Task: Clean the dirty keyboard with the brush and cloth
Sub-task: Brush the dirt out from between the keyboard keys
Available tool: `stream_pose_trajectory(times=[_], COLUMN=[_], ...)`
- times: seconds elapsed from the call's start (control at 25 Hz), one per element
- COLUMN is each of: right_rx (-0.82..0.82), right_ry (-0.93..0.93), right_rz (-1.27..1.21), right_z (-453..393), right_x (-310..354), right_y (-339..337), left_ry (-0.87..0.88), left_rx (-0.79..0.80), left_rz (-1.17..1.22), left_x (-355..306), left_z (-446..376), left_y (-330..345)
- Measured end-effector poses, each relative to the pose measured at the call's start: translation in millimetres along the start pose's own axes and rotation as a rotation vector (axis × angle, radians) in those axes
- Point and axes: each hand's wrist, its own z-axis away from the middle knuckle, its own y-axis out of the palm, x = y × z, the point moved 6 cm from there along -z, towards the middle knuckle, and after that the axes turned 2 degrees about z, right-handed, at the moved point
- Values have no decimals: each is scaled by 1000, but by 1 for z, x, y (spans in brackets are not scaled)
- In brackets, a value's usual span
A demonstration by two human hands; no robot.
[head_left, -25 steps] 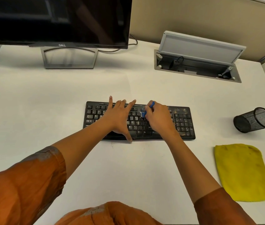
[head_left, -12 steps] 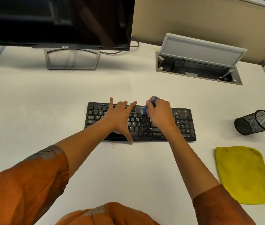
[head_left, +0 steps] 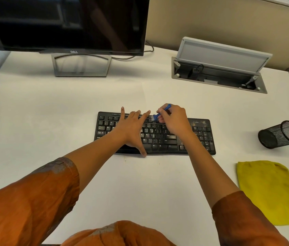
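A black keyboard (head_left: pixel 200 134) lies in the middle of the white desk, with brown dirt on its upper right corner. My left hand (head_left: pixel 131 128) rests flat on its left-centre keys, fingers spread and thumb at the front edge. My right hand (head_left: pixel 173 119) pinches a small blue brush (head_left: pixel 159 114), whose bristles touch the top key row near the keyboard's middle. A yellow cloth (head_left: pixel 267 190) lies flat on the desk to the right, apart from both hands.
A black mesh pen cup (head_left: pixel 282 134) lies on its side right of the keyboard. A dark monitor (head_left: pixel 65 23) on a grey stand stands at the back left. An open grey cable box (head_left: pixel 218 68) sits at the back right.
My right hand has moved the brush from the middle key rows up to the top row. My left hand has stayed in place on the keyboard.
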Motion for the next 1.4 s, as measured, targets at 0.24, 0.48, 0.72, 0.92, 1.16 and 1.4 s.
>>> stream_pose_trajectory(times=[0.24,0.48,0.72,0.92,1.16,1.4], right_rx=[-139,-71,-65,-162,-77,-152], right_ry=[84,168,85,205,112,167], right_rz=[215,256,42,217,87,315], right_z=[-8,-17,-15,-16,-14,-24], right_x=[-14,-22,-7,-25,-10,-17], right_y=[-34,-34,-30,-44,-32,-42], left_ry=[-5,-13,-17,-20,-22,-25], left_rx=[6,14,9,17,13,15], left_rz=[-1,-1,-2,7,-1,8], left_x=[0,-1,-2,-2,-2,-2], left_z=[1,0,0,1,0,1], left_y=[-2,-2,-3,-2,-3,-2])
